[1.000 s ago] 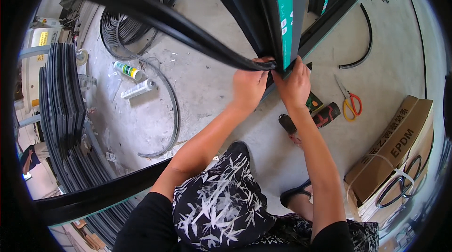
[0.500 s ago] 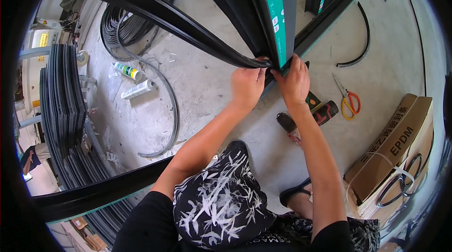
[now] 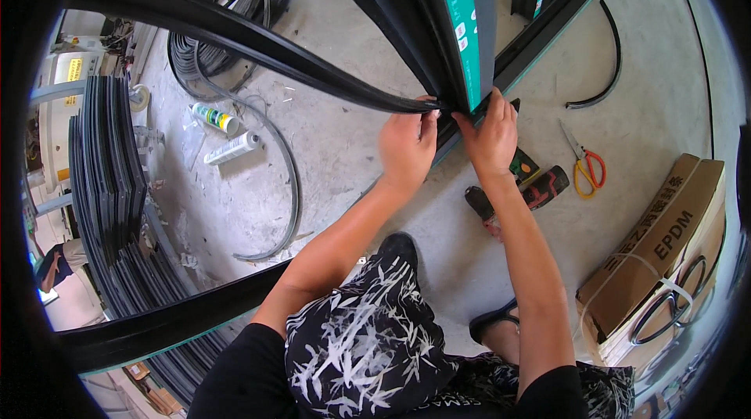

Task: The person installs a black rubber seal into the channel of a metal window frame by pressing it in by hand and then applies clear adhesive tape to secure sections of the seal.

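My left hand (image 3: 407,145) is closed in a pinch on the end of a long black rubber sealing strip (image 3: 258,35), which sweeps in from the upper left. Right beside it, my right hand (image 3: 490,137) grips the foot of a dark frame profile (image 3: 486,35) covered partly by teal film. Its thumb presses at the corner, and its fingers reach round the far side. There the profile meets a long black frame bar (image 3: 540,39) running diagonally beneath both hands. The fingers partly cover the strip's tip and the joint.
Right of my right forearm lie a cordless drill (image 3: 547,188), scissors (image 3: 585,165) and a curved strip offcut (image 3: 614,67). A cardboard box (image 3: 653,243) stands lower right. Leftward are two sealant cartridges (image 3: 232,148), a coil of black strip (image 3: 195,43) and stacked dark profiles (image 3: 106,176).
My left hand and the strip's end have drawn slightly left, away from the corner. The right hand keeps its grip at nearly the same place. The whole view has shifted a little.
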Demonstrator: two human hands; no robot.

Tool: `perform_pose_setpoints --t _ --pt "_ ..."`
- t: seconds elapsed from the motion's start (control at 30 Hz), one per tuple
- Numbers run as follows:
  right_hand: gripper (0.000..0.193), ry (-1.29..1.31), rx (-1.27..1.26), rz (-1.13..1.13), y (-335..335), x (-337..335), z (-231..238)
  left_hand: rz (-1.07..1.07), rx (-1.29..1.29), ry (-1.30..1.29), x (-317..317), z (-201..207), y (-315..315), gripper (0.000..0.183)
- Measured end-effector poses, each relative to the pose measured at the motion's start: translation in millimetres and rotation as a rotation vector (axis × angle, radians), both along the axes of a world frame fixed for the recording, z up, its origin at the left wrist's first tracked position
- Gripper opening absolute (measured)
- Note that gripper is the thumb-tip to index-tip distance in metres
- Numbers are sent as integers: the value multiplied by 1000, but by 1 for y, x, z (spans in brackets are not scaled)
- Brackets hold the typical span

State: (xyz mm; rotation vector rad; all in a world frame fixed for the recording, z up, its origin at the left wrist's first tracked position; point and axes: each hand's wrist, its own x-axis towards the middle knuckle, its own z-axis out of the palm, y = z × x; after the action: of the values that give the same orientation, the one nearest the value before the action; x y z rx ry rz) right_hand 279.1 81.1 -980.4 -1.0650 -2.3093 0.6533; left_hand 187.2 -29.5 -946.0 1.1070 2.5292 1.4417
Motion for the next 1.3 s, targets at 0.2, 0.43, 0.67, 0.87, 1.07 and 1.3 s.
perform_pose_setpoints --t 0.2,0.43,0.67,0.87,1.07,1.3 --pt "78 -9 -34 -11 -8 5 4 -62 -29 -115 -6 -2 -9 13" --pt "80 9 15 -53 -17 8 3 -166 197 -57 -6 -7 -11 17" --pt "72 48 -6 -86 -15 3 1 -113 123 -16 -6 -4 -5 15" --pt "64 70 1 -86 -9 2 0 -90 48 28 -9 -2 2 13" --pt "63 104 17 -72 -6 -1 -4 -79 1 -37 -6 2 1 13" --pt "62 142 43 -58 -6 0 -7 -99 108 16 -7 0 5 13"
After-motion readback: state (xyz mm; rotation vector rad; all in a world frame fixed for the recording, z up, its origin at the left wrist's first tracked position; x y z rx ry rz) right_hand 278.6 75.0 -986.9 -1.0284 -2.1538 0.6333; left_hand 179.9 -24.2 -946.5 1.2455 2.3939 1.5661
